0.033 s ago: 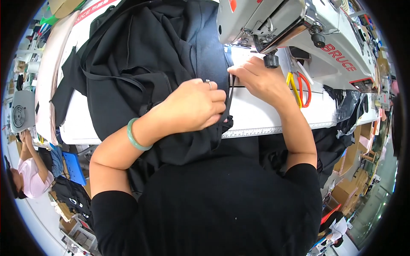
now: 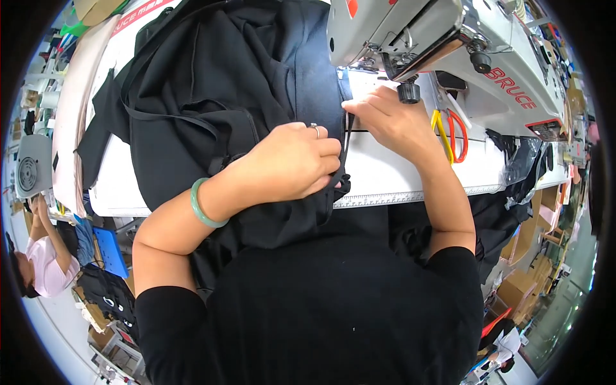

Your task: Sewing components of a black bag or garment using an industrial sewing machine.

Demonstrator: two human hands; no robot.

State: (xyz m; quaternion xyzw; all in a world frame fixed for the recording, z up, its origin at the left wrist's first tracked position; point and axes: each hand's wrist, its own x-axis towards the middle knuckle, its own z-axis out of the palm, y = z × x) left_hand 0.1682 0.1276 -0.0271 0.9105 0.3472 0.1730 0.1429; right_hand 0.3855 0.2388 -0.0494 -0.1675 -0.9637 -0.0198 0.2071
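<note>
A large black garment [image 2: 179, 147] lies in folds over the white table, its right edge running up beside the needle area of a white sewing machine [image 2: 436, 38]. My left hand [image 2: 292, 160] is closed on that fabric near the table's front, its curled fingers hiding the exact grip. At the garment's right edge my right hand [image 2: 393, 122] pinches a narrow black strip [image 2: 347, 138] between thumb and forefinger. That strip stretches down toward the fingers of my left hand. The machine's black knob stands just above my right hand.
Scissors [image 2: 459, 138] with red and yellow handles lie right of my right hand. A ruler strip [image 2: 385, 199] runs along the table's front edge. Black scraps and clear plastic [image 2: 520, 163] sit at the right end. Pale pink fabric [image 2: 77, 109] hangs left. Another person [image 2: 51, 266] sits far left.
My left hand has shifted very slightly downward with the fabric. The right hand stays at the garment's edge, and the rest looks the same.
</note>
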